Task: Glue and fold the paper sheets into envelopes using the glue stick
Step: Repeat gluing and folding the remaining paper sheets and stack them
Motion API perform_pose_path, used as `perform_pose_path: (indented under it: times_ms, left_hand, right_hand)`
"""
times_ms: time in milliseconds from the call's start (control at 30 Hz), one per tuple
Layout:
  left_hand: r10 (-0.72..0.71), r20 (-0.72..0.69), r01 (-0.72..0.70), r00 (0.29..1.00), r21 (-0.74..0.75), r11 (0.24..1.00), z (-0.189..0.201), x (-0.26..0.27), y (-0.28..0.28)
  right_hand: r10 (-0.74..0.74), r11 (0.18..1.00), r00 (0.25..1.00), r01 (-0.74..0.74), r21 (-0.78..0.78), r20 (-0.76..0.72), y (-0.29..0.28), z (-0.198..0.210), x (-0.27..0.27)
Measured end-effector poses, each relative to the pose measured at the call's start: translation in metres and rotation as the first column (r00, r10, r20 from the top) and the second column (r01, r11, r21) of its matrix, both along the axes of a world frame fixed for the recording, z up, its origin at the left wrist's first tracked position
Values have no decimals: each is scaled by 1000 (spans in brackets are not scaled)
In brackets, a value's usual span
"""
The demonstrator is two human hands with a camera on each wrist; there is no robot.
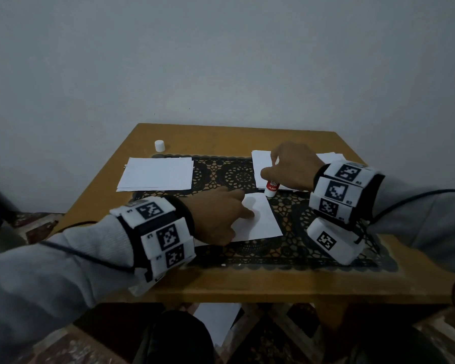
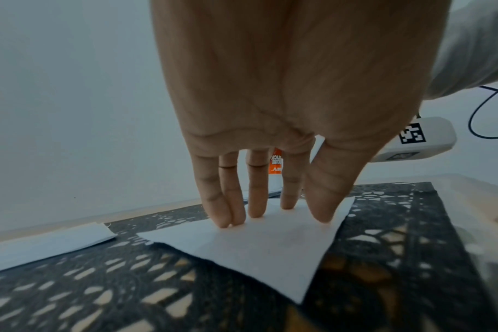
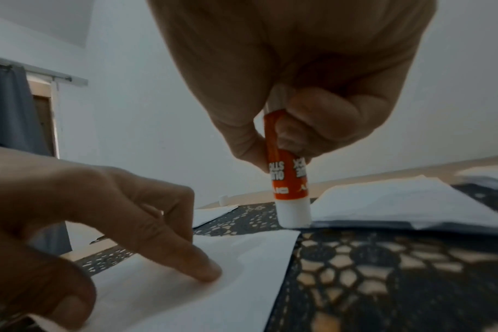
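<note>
Pressing down with my left hand (image 1: 216,219), I keep the folded paper sheet (image 1: 260,219) flat on the black lace mat (image 1: 313,248) in the middle of the worktop (image 1: 221,285). The fingers (image 2: 256,202) are nearly straight and a little spread, their tips touching the sheet's upper surface, with the thumb on it too, nearer my side. My right hand (image 1: 292,166) is curled around the glue stick (image 1: 271,187), pinching its orange-red barrel between thumb and fingers. I hold the stick upright with its white end pointing down, just beyond the far right corner of the sheet, next to the edge of the paper stack (image 1: 263,164) at the right; from the right wrist view that end seems to sit on the mat, though I cannot tell whether it truly touches. A second stack of white sheets (image 1: 155,174) lies at the left of the mat, well apart from the one under my fingers. The small white cap (image 1: 159,145) stands alone on the bare wood at the far left corner, behind that left stack. Both my wrists carry white bands with black square markers, and grey sleeves cover my forearms. A grey wall (image 1: 221,61) rises behind the worktop.
</note>
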State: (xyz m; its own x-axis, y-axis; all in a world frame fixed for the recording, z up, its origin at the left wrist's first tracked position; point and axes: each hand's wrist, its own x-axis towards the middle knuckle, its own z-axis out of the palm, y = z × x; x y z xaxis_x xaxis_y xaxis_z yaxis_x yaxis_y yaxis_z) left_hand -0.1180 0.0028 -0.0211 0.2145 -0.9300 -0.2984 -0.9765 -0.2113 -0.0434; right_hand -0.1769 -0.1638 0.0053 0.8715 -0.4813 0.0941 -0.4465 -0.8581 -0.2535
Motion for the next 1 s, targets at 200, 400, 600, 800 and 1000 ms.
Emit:
perform_pose_path:
  times_ms: [200,400,600,800,1000]
  left_hand:
    - [-7,0,7,1000,61,998,3,10,-6]
    - [3,-17,-1,1000,112,994,4,14,-17]
    - [20,-24,-17,999,103,995,3,12,-15]
    - [37,-21,-35,999,95,995,2,10,-14]
    - [51,-13,-50,999,90,995,1,10,-14]
  right_hand:
    - [79,995,997,-80,58,18,1,-3,1]
    - [196,979,980,-193,58,-37,-4,-8,1]
    - [249,968,969,-249,42,-4,-7,-13,-4]
    - [301,951,953,-297,84,-42,-5,-11,-11]
    - [360,929,930,-350,115,-74,-3,-10,-26]
